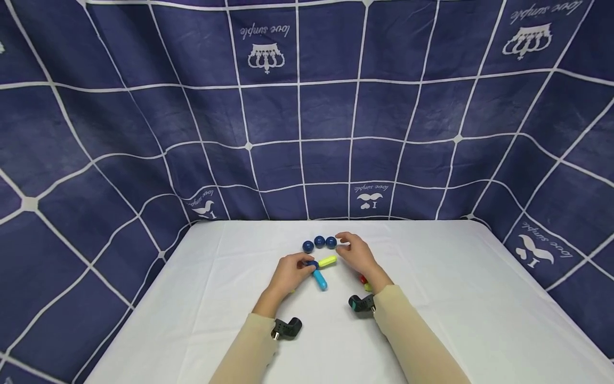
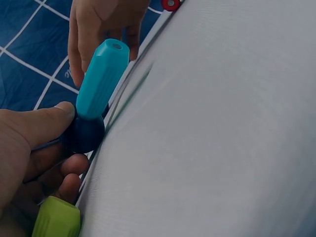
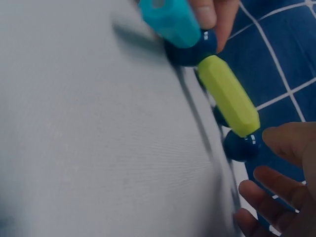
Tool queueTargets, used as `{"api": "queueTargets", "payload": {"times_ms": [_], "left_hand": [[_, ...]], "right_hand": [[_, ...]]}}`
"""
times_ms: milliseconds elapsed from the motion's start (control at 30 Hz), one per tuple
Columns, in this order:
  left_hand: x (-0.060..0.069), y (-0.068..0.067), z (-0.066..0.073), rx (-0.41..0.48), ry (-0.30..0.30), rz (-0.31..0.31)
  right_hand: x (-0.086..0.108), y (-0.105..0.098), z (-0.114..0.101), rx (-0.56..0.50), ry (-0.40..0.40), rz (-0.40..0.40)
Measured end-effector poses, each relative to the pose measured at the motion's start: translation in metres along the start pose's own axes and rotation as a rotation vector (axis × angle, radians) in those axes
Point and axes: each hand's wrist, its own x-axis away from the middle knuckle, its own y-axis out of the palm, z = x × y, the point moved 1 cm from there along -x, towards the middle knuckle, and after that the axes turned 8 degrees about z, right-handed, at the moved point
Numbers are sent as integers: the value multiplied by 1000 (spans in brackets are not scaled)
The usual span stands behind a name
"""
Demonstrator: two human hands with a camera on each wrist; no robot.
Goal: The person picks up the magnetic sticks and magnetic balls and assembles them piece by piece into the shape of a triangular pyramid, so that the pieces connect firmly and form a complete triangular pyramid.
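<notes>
My left hand (image 1: 290,272) pinches a dark blue ball (image 2: 85,136) between thumb and fingers. From that ball stick out a light blue rod (image 1: 320,280), pointing toward me, and a yellow-green rod (image 1: 328,261), pointing right. Three more dark blue balls (image 1: 319,241) sit in a short row just beyond. My right hand (image 1: 358,255) hovers at the right end of this row, its thumb and fingers spread and nothing between them. In the right wrist view, one ball (image 3: 242,145) shows close to that thumb, past the yellow-green rod's free end.
A red piece (image 1: 363,279) and a yellow-green piece (image 1: 368,287) lie partly hidden by my right wrist. Another yellow-green piece (image 2: 57,217) lies under my left hand. A white cloth (image 1: 230,277) covers the table; a navy checked curtain (image 1: 331,160) hangs behind.
</notes>
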Motion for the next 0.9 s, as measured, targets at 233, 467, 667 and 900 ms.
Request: {"api": "queueTargets", "payload": {"times_ms": [233, 467, 667, 900], "left_hand": [[0, -1, -2, 5, -9, 2], [-1, 0, -2, 10, -24, 1], [-1, 2, -3, -2, 3, 18], [-1, 0, -2, 6, -31, 5]], "right_hand": [[-9, 12, -5, 60, 8, -18], [-17, 16, -7, 37, 36, -18], [-19, 16, -2, -1, 89, -14], [-19, 17, 1, -27, 105, 30]]}}
